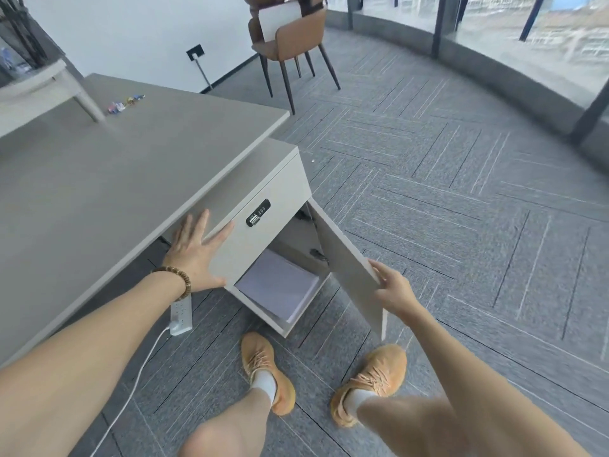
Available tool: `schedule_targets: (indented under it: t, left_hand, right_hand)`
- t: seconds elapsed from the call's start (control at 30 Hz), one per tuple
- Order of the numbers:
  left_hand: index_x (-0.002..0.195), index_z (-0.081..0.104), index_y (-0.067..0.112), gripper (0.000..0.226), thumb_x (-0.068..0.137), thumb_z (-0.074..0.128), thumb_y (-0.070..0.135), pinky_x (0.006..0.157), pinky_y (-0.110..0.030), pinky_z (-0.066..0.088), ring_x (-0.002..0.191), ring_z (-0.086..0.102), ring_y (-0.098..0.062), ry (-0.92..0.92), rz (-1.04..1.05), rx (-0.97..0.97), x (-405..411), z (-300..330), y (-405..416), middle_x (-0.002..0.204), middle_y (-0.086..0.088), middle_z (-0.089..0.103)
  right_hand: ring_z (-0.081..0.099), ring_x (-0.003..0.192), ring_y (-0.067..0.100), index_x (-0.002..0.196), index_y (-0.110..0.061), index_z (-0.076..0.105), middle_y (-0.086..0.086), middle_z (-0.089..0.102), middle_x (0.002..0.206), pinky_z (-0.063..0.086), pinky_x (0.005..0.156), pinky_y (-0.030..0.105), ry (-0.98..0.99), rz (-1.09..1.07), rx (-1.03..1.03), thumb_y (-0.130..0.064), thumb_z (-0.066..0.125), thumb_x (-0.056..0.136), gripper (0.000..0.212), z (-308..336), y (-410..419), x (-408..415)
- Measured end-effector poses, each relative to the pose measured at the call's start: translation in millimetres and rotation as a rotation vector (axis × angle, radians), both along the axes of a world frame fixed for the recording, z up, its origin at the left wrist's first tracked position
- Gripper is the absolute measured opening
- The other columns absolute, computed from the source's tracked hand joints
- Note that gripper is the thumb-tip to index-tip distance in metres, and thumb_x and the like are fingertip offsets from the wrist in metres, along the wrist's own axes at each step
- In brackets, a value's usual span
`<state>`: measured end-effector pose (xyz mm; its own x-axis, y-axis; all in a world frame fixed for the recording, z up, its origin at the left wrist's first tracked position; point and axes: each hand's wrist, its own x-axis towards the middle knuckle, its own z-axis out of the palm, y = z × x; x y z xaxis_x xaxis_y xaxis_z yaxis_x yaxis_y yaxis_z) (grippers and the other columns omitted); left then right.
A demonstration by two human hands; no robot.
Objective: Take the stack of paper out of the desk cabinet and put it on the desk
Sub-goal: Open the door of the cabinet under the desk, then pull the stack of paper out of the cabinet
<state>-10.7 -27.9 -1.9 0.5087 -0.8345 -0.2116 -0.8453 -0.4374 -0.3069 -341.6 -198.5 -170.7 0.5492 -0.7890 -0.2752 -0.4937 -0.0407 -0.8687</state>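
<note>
Head view: the left hand (197,249) is lying flat, fingers spread open, against the near left corner of the desk cabinet (263,206). The right hand (392,285) is gripping the top edge of the open cabinet door (349,268). The stack of paper (280,285) is sitting inside the lower compartment, under the desk (99,179).

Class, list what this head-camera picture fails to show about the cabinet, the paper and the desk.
- Stack of paper: far part hidden behind the drawer front.
- Cabinet interior: back in shadow.
- Small coloured items on the desk: too small and blurred to identify.
- Desk: cut off by the left edge.
</note>
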Motion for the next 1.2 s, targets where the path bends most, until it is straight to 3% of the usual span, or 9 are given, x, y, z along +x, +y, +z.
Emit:
schedule_targets:
  t: [0.07,0.13,0.2,0.3,0.47,0.67,0.93,1.1,1.2]
  left_hand:
    - [0.148,-0.016,0.051,0.126,0.062,0.075,0.062,0.118,-0.052,0.003,0.148,-0.020,-0.037,-0.007,-0.009,-0.008,2,-1,0,0.159,-0.005,-0.032]
    - [0.148,-0.016,0.051,0.126,0.061,0.075,0.062,0.119,-0.052,0.001,0.148,-0.020,-0.038,-0.009,-0.016,-0.024,4,-3,0,0.159,-0.006,-0.032]
    - [0.149,-0.016,0.050,0.126,0.062,0.075,0.062,0.118,-0.051,-0.001,0.148,-0.019,-0.039,-0.016,-0.020,-0.022,5,-5,0,0.159,-0.007,-0.032]
    - [0.150,-0.012,0.050,0.123,0.063,0.075,0.059,0.119,-0.051,0.000,0.148,-0.017,-0.038,-0.016,-0.015,-0.042,5,-6,-1,0.160,-0.006,-0.029]
    - [0.151,-0.008,0.050,0.115,0.068,0.071,0.059,0.121,-0.049,0.003,0.149,-0.014,-0.038,-0.036,-0.024,-0.072,6,-10,-2,0.162,-0.006,-0.025]
    - [0.149,-0.008,0.052,0.111,0.070,0.070,0.056,0.119,-0.048,0.003,0.150,-0.013,-0.037,-0.015,-0.025,-0.096,7,-10,-1,0.163,-0.006,-0.022]
    - [0.150,-0.005,0.053,0.108,0.072,0.068,0.056,0.119,-0.049,0.003,0.150,-0.009,-0.038,-0.020,-0.044,-0.145,14,-17,-1,0.164,-0.006,-0.018]
    - [0.150,-0.004,0.054,0.104,0.072,0.065,0.058,0.120,-0.049,0.003,0.150,-0.010,-0.037,0.013,-0.017,-0.138,11,-13,-1,0.164,-0.005,-0.019]
    - [0.152,0.013,0.049,0.089,0.076,0.061,0.052,0.122,-0.050,0.004,0.151,-0.007,-0.035,0.100,0.083,-0.211,-6,-9,-2,0.165,-0.006,-0.011]
  right_hand:
    - [0.063,0.087,0.028,0.117,-0.025,0.064,0.001,0.068,0.093,0.046,0.064,0.031,0.146,-0.030,-0.182,-0.002,0.045,0.071,0.055,6,-20,-5]
    - [0.062,0.089,0.036,0.105,-0.018,0.060,0.009,0.065,0.090,0.048,0.070,0.038,0.312,-0.027,-0.305,-0.007,0.042,0.069,0.041,10,-38,-6]
    - [0.058,0.105,0.036,0.116,-0.015,0.057,0.012,0.062,0.109,0.049,0.086,0.043,0.462,-0.017,-0.361,-0.018,0.053,0.078,0.039,12,-51,-4]
    - [0.046,0.123,0.036,0.133,-0.014,0.048,0.015,0.054,0.130,0.041,0.101,0.046,0.513,-0.051,-0.400,-0.047,0.068,0.078,0.067,14,-63,0]
    - [0.038,0.134,0.038,0.144,-0.017,0.042,0.016,0.049,0.141,0.033,0.112,0.049,0.442,-0.126,-0.328,-0.067,0.058,0.079,0.084,13,-78,3]
    - [0.016,0.150,0.037,0.153,-0.018,0.023,0.011,0.030,0.159,0.012,0.118,0.063,0.617,-0.003,-0.434,-0.073,0.052,0.078,0.098,13,-82,10]
    - [-0.006,0.154,0.033,0.159,-0.023,0.007,0.003,0.002,0.169,0.000,0.112,0.075,0.700,0.119,-0.369,-0.074,0.053,0.078,0.106,26,-90,24]
    - [-0.009,0.154,0.034,0.158,-0.024,0.013,0.006,-0.002,0.169,-0.006,0.109,0.077,0.702,0.133,-0.404,-0.079,0.045,0.078,0.103,35,-69,36]
    - [-0.006,0.154,0.034,0.157,-0.021,0.022,0.008,0.005,0.168,-0.003,0.112,0.075,0.685,0.145,-0.369,-0.076,0.043,0.082,0.096,45,-47,46]
